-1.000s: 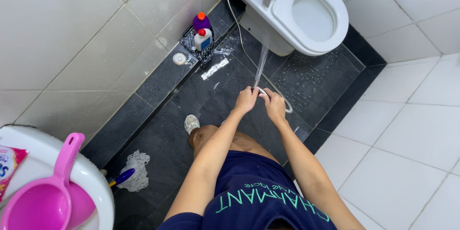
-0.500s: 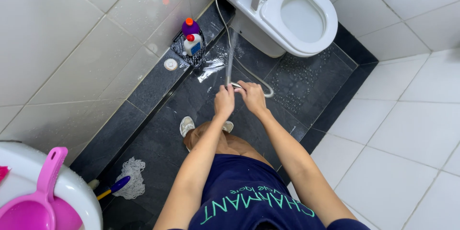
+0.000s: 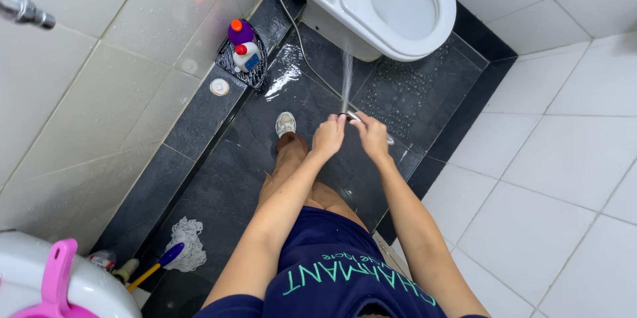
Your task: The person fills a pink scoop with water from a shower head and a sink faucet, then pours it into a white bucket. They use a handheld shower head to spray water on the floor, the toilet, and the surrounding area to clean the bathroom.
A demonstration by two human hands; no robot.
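Centre of frame: left hand [image 3: 329,136] and right hand [image 3: 372,135] both closed around small chrome spray nozzle [image 3: 352,117], angled so water jet [image 3: 346,79] hits white toilet [image 3: 391,6] base above dark tiled floor [image 3: 219,179].

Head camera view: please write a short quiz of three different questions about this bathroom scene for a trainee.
1. True or false: both hands, left hand and right hand, are together at the spray nozzle.
2. Where does the water jet point? A) toward the toilet B) toward the mop
3. Fill in: two bottles stand in a dark ____ by the wall.

Key: 1 true; 2 A; 3 tray.
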